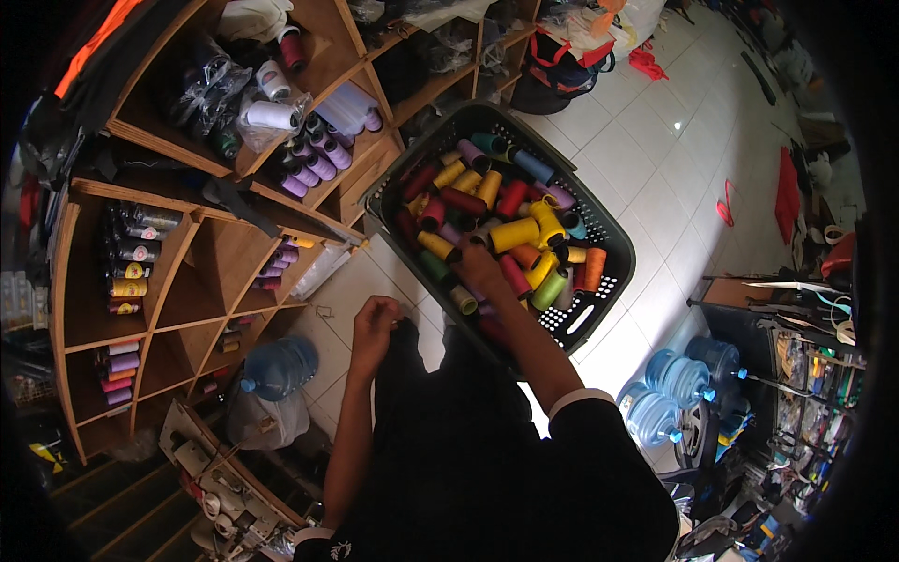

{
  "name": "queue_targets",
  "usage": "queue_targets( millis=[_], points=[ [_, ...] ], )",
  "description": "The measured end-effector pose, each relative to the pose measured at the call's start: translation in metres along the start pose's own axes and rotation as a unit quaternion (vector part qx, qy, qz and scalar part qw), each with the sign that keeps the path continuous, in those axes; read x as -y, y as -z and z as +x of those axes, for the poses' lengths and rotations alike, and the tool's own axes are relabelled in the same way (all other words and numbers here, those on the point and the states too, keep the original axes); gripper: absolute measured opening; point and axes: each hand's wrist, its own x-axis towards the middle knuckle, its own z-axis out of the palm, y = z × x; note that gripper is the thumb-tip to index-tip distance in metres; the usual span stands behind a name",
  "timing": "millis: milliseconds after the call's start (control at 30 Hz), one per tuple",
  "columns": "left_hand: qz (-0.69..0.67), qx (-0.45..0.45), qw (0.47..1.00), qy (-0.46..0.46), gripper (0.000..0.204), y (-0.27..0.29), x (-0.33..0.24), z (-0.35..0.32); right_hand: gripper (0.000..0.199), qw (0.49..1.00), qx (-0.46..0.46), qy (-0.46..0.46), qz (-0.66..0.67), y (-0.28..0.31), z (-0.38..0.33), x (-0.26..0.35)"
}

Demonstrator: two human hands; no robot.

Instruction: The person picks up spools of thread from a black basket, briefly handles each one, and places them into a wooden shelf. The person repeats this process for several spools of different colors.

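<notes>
Where lavender thread cones line brown wooden shelves at upper left, some seem done; multicoloured thread spools heaping the dark-green plastic basket at upper centre suggest much remains. I can't tell whether the right hand, among them, or the loosely curled left hand grips anything.

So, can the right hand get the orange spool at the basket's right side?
Probably yes. The right hand is in the basket, and the orange spool looks uncovered. Other spools lie between, but the hand could likely lift over them.
</notes>
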Motion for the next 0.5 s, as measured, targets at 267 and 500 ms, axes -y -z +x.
queue_targets(
  millis=[267, 500],
  points=[
    [-0.033, -0.004, 0.999, 0.006, 0.013, -0.003, -0.002, -0.008, 0.043, 0.990, -0.072, -0.009, 0.120, 0.010, -0.004, 0.004],
    [0.003, 0.031, 0.998, -0.049, 0.030, -0.022, -0.039, -0.005, 0.037, 0.869, -0.178, -0.058, 0.458, 0.031, -0.045, 0.057]
  ],
)
